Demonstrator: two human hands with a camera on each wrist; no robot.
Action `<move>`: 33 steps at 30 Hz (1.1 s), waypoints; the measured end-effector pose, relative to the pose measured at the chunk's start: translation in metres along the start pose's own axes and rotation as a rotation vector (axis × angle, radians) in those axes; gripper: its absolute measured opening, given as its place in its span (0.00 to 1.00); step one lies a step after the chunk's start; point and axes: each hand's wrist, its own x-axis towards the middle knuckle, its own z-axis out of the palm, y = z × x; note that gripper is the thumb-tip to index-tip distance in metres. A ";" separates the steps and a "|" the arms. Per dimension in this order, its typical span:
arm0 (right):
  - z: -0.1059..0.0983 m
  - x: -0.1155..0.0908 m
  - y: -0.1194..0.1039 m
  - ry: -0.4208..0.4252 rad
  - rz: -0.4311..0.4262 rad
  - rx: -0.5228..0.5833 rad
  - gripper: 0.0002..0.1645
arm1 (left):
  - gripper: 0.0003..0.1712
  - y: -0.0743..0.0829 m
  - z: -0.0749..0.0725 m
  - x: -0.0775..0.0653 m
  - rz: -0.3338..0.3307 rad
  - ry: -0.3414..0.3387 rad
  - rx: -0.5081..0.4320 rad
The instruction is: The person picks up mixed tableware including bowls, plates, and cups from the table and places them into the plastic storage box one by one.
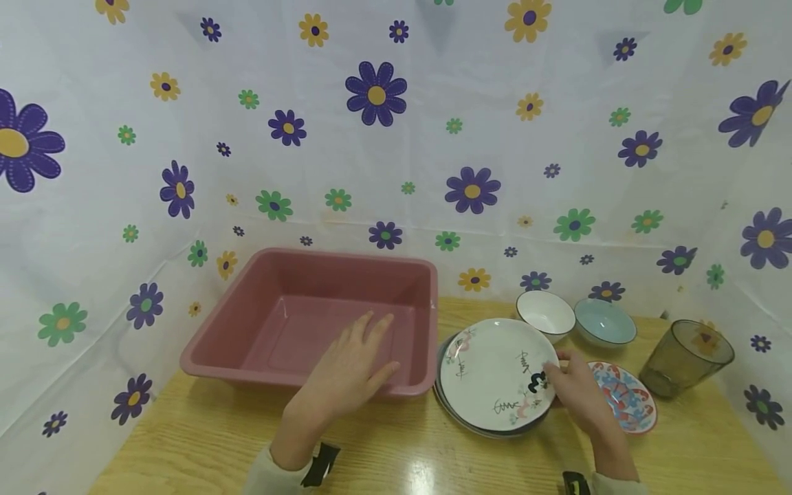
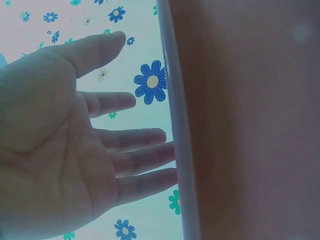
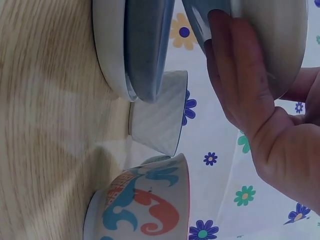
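My right hand [image 1: 578, 388] grips the right rim of a white plate [image 1: 489, 371] with a black and pink pattern, thumb on top and fingers underneath. In the right wrist view that plate [image 3: 277, 45] is raised and tilted above a blue-grey plate [image 3: 147, 55] and a white one stacked on the table. The fingers [image 3: 245, 75] lie under its base. Over the front of a pink basin [image 1: 353, 309], my left hand [image 1: 346, 364] is spread and holds nothing. Its fingertips come right up to the basin rim [image 2: 180, 125] in the left wrist view.
Behind the plates stand a white bowl [image 1: 544, 313] and a light blue bowl [image 1: 605, 322]. A red-and-blue patterned dish [image 1: 631, 402] sits right of my right hand, beside a brown-tinted glass [image 1: 687, 361]. A flowered cloth [image 1: 421, 151] hangs behind the wooden table [image 1: 383, 457].
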 end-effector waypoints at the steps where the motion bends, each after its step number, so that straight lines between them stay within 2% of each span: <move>1: 0.000 0.000 0.000 -0.004 -0.001 0.007 0.30 | 0.41 0.000 0.000 0.000 0.000 0.001 -0.001; 6: -0.002 -0.001 0.000 -0.030 -0.010 0.076 0.30 | 0.40 -0.001 0.000 -0.002 -0.004 0.001 -0.009; 12: -0.006 0.000 0.004 -0.040 -0.017 0.128 0.34 | 0.37 -0.002 0.000 -0.002 0.025 0.017 -0.008; 26: -0.017 -0.004 0.002 0.009 -0.007 0.188 0.38 | 0.33 -0.003 0.000 0.001 0.117 0.114 -0.025; 33: -0.023 -0.007 0.001 0.024 -0.028 0.236 0.37 | 0.32 -0.001 0.000 0.002 0.121 0.114 -0.021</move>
